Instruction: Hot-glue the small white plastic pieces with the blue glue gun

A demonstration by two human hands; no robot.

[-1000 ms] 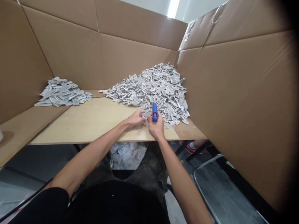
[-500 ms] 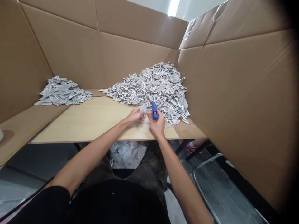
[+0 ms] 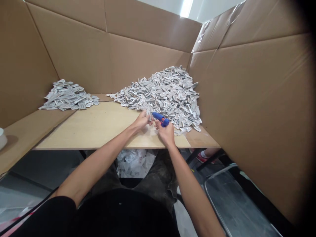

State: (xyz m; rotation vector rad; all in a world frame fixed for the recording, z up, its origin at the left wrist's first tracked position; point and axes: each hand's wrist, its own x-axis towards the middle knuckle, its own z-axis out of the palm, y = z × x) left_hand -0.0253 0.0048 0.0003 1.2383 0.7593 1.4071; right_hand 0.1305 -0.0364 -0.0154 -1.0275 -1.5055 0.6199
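My left hand (image 3: pixel 142 121) is closed on a small flat grey-white slotted piece (image 3: pixel 149 113), held just above the table at the front of the large pile. In my right hand (image 3: pixel 166 132) is a blue hand-held tool (image 3: pixel 158 116) with an orange-red part in its body. A small red glow shows by its lower side. The tool's narrow end points left at the held piece; whether the two touch is too small to tell. Behind both hands rises the large pile of similar slotted pieces (image 3: pixel 170 93).
A smaller pile of like pieces (image 3: pixel 67 95) sits at the back left. Cardboard walls (image 3: pixel 148 46) enclose the wooden tabletop (image 3: pixel 91 128). A white round object (image 3: pixel 2 138) stands at the left edge. Below are white plastic bags (image 3: pixel 135 163), a metal-framed chair (image 3: pixel 229 194) and another person's foot (image 3: pixel 202 157).
My right hand has turned the blue tool from pointing away from me to pointing left, bringing its tip to the piece in my left hand. The red glow has appeared.
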